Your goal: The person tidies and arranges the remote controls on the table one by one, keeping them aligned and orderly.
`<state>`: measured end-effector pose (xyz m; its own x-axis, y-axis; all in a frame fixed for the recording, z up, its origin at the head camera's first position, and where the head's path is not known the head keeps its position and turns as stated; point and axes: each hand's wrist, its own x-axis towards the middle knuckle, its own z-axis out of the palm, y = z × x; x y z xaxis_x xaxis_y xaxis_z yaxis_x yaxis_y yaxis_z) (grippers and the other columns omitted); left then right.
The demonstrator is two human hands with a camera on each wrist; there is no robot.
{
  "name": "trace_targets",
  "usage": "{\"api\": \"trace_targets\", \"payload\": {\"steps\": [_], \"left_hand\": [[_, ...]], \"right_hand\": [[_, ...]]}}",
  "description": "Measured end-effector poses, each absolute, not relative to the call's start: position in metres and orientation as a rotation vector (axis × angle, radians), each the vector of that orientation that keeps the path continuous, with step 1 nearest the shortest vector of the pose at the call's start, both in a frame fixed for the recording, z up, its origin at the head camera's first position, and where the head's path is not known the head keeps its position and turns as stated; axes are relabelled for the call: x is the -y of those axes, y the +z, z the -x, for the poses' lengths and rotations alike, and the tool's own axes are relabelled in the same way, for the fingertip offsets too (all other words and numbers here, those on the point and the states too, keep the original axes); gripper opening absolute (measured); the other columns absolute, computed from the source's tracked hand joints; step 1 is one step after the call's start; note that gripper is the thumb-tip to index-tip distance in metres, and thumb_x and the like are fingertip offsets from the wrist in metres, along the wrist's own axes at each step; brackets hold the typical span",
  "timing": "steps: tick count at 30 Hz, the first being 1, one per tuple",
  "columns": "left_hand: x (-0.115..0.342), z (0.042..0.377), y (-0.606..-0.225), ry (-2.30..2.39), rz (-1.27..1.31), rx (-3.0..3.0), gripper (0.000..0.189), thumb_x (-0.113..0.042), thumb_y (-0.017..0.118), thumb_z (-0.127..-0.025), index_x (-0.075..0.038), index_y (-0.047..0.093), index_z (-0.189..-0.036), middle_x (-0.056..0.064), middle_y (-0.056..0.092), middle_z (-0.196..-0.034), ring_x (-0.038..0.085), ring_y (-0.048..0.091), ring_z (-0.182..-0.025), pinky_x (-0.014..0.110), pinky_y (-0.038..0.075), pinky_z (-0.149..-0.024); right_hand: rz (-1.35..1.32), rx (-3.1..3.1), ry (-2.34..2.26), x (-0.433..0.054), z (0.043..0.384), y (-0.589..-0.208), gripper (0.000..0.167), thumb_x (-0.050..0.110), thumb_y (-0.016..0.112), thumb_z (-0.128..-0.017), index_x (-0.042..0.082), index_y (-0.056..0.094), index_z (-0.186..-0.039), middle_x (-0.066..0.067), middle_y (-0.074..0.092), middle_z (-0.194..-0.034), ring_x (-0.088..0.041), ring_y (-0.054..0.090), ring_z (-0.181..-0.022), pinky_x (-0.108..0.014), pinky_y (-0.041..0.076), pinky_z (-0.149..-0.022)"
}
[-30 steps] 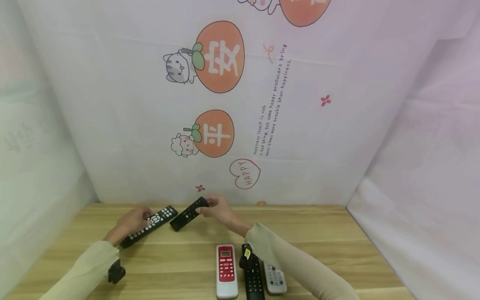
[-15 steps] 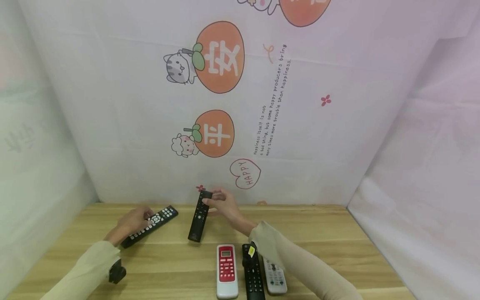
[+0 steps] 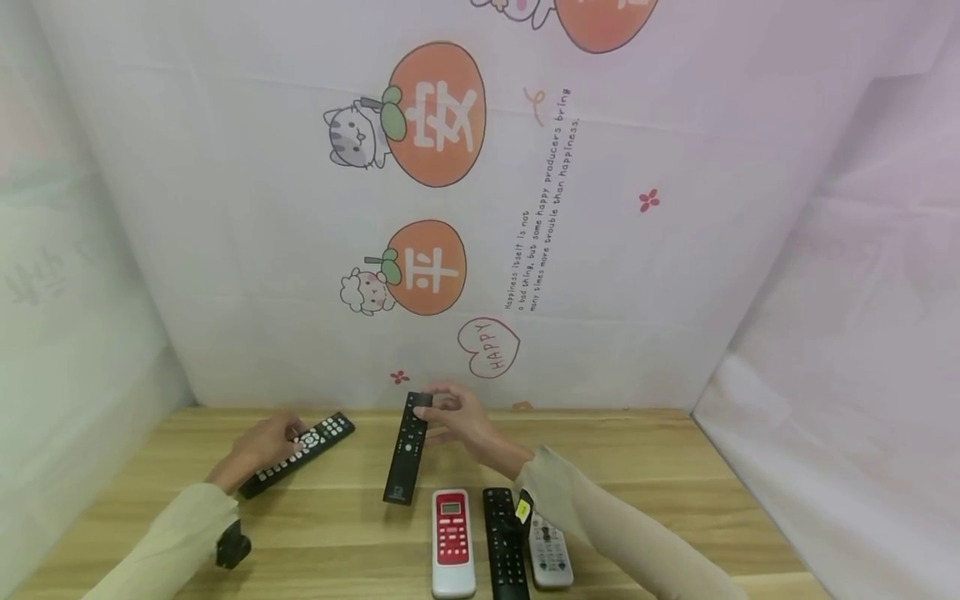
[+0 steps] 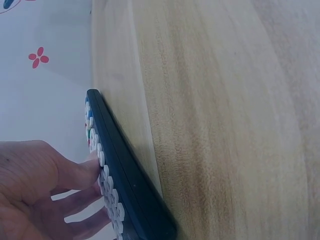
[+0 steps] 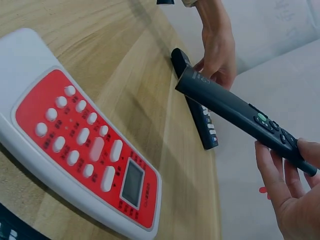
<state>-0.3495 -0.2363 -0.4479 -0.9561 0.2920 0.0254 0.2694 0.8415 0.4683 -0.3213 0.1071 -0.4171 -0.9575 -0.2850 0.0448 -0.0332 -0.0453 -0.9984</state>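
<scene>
Black plastic first: the slim black remote (image 3: 405,460) is raised above the wooden tabletop (image 3: 660,467), and I take it as the centre of my clock on the head feed. From my station I see the right hand (image 3: 461,417) pinching its upper end, thumb on the button face and fingers behind, so its length runs from about half past twelve to half past six. At nine o'clock the left hand (image 3: 264,442) grips the white-buttoned remote (image 3: 322,436), thumb against its keys; I cannot tell whether that one lies fully on the wood. At five o'clock rests the red-and-white remote (image 3: 453,567), and toward four, further out, a second black remote (image 3: 509,577), then a pale grey remote (image 3: 551,557) partly behind the sleeve (image 3: 585,508). I judge the step in hand to be handling one lifted remote while the other is steadied — no fingers are on the row of three. Next, I'd ask for a steady wrist — the pinch sits near one end, so the free end could dip, and any lowering calls for keeping it clear of that red-and-white neighbour.
</scene>
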Motion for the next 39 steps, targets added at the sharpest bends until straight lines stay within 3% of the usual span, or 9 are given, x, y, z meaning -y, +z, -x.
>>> {"api": "trace_targets", "payload": {"steps": [8, 24, 33, 39], "left_hand": [[0.237, 0.348, -0.449, 0.753, -0.485, -2.966, 0.030, -0.004, 0.068, -0.092, 0.011, 0.063, -0.117, 0.031, 0.067, -0.109, 0.044, 0.066, -0.101, 0.063, 0.055, -0.088], [0.237, 0.351, -0.449, 0.750, -0.469, -2.946, 0.031, -0.004, 0.068, -0.093, 0.011, 0.063, -0.119, 0.033, 0.067, -0.112, 0.047, 0.065, -0.103, 0.064, 0.055, -0.090], [0.236, 0.351, -0.448, 0.749, -0.450, -2.943, 0.029, -0.005, 0.068, -0.092, 0.009, 0.063, -0.117, 0.033, 0.067, -0.111, 0.045, 0.066, -0.102, 0.065, 0.054, -0.089], [0.236, 0.349, -0.448, 0.747, -0.458, -2.948, 0.028, -0.004, 0.068, -0.092, 0.009, 0.063, -0.117, 0.034, 0.066, -0.111, 0.045, 0.066, -0.101, 0.064, 0.055, -0.088]], "right_hand": [[0.347, -2.038, -2.108, -0.112, 0.314, -0.417, 0.045, 0.006, 0.070, -0.097, -0.003, 0.054, -0.138, -0.013, 0.067, -0.112, -0.018, 0.072, -0.091, -0.049, 0.065, -0.084], [0.292, -2.015, -1.967, -0.106, 0.290, -0.413, 0.039, 0.006, 0.073, -0.095, -0.001, 0.058, -0.130, -0.017, 0.068, -0.109, -0.029, 0.071, -0.095, -0.061, 0.060, -0.091], [0.271, -2.033, -1.917, -0.101, 0.280, -0.418, 0.039, 0.001, 0.073, -0.093, -0.002, 0.061, -0.130, -0.015, 0.068, -0.101, -0.025, 0.072, -0.086, -0.058, 0.062, -0.085], [0.235, -2.001, -1.889, -0.098, 0.275, -0.423, 0.036, -0.001, 0.072, -0.093, -0.002, 0.061, -0.128, -0.018, 0.070, -0.105, -0.027, 0.073, -0.085, -0.057, 0.063, -0.085]]}}
